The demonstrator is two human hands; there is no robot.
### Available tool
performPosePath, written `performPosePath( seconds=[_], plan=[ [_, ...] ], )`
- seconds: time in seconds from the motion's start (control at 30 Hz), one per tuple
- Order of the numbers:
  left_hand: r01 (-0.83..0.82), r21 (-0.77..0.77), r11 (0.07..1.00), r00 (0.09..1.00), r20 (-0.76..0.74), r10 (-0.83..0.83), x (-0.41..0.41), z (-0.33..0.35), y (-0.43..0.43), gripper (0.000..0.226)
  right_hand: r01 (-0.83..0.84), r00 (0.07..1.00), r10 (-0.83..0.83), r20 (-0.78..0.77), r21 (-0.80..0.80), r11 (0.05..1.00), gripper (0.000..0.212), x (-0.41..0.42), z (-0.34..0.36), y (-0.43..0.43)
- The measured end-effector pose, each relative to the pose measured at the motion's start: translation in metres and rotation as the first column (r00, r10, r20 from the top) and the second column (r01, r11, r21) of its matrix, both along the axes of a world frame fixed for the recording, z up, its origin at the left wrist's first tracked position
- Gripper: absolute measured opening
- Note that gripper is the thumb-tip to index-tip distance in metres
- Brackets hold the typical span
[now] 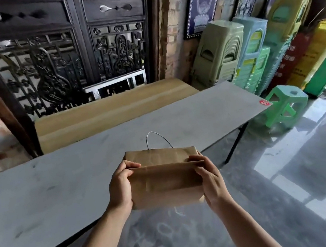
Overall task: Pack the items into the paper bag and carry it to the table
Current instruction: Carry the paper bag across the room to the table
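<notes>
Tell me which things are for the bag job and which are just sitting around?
For the job: paper bag, left hand, right hand, grey table.

Just around: green stool, stacked plastic stools, cardboard box, framed pictures.

Two bare forearms, reaching in from the bottom edge. No sleeves, no cuffs anywhere along the visible length, from near the elbow to the wrist. No watch, bracelet or band at either wrist. Left hand [120,189] bare: no glove, no ring on the fingers that show. Right hand [209,178] likewise bare, ungloved and ringless as far as can be seen. Slim wrists, smooth forearms. Short fingernails, plain where visible on the left thumb. Nothing of the upper arms, shoulders or clothing in view.
</notes>
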State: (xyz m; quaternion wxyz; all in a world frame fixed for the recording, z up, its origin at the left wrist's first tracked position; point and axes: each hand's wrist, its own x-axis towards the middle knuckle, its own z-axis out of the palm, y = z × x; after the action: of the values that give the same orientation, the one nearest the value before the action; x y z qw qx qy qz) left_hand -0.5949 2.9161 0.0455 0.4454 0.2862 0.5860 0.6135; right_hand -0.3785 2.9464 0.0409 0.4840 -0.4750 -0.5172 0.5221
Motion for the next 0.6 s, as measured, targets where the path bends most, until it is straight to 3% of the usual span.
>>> performPosePath(
  seconds=[0.3,0.6],
  plan=[
    [-0.047,-0.103,0.994,0.998,-0.039,0.043,-0.016,-0.023,0.104,0.020,-0.053,0.998,0.049,-0.035,-0.101,0.994,0.034,-0.017,-0.017,0.114],
    [-0.208,-0.141,0.968,0.976,-0.094,0.196,-0.017,-0.030,0.234,0.022,-0.164,0.986,0.163,-0.013,-0.154,0.974,0.036,-0.026,-0.027,0.276]
  ],
)
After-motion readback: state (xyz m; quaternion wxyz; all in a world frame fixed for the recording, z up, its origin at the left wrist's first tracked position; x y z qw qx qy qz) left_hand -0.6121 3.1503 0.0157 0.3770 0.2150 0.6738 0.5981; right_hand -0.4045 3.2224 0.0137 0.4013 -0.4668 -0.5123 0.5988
